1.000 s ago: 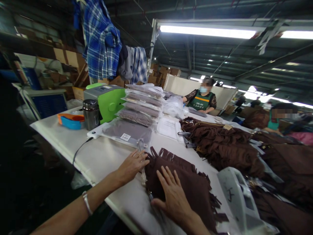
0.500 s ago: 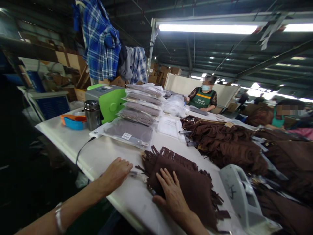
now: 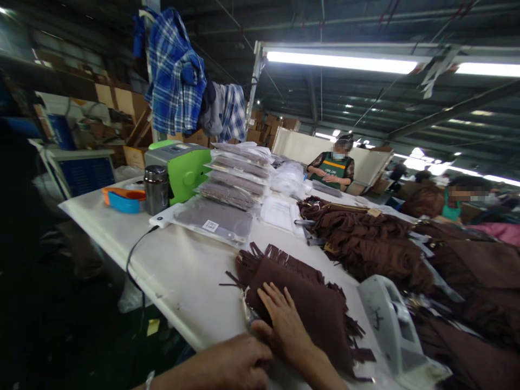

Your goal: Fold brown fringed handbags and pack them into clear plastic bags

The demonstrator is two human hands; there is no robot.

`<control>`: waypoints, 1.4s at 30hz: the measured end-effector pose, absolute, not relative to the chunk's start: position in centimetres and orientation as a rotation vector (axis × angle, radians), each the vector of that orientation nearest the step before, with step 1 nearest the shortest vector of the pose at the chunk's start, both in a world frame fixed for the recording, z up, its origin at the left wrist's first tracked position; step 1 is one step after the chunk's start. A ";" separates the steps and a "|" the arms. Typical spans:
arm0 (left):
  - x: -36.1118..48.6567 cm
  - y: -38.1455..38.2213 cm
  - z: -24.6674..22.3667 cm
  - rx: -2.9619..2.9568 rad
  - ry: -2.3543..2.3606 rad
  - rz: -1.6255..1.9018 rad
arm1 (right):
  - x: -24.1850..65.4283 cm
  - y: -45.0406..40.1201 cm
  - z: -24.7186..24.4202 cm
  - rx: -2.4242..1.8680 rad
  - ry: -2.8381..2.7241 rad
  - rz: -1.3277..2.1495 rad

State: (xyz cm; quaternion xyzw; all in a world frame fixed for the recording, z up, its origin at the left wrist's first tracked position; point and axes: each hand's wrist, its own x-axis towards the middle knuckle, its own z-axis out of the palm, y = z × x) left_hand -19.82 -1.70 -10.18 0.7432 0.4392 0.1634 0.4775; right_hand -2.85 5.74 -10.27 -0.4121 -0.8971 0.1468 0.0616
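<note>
A dark brown fringed bag (image 3: 312, 303) lies flat near the front edge of the white table (image 3: 179, 271). My right hand (image 3: 284, 319) rests palm down on its left part, fingers spread. Close beside it, at the bag's lower left corner, is my left hand (image 3: 247, 357), with fingers curled; whether anything is inside them is hidden. A bit of clear plastic (image 3: 248, 311) shows at the bag's left edge.
Behind the bag lie a bagged item with a barcode label (image 3: 211, 219) and a stack of plastic-wrapped packs (image 3: 235, 176). A steel flask (image 3: 156, 189) stands left. Brown bags (image 3: 365, 233) and a grey tape dispenser (image 3: 390, 325) are right. A person (image 3: 333, 165) stands across the table.
My left hand has moved right and toward me, from left of the bag to beside my right hand. My right hand has stayed on the bag. The person across has brought both hands together.
</note>
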 end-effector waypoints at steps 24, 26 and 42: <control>-26.7 7.1 -11.7 2.438 1.345 0.704 | -4.2 4.9 -12.0 -1.415 -2.619 0.152; -26.4 7.0 -10.8 2.403 1.341 0.759 | -3.9 5.2 -11.4 -1.422 -2.560 0.149; -22.7 4.2 -11.5 1.795 1.411 1.145 | -0.8 8.5 -4.2 -1.233 -2.141 1.127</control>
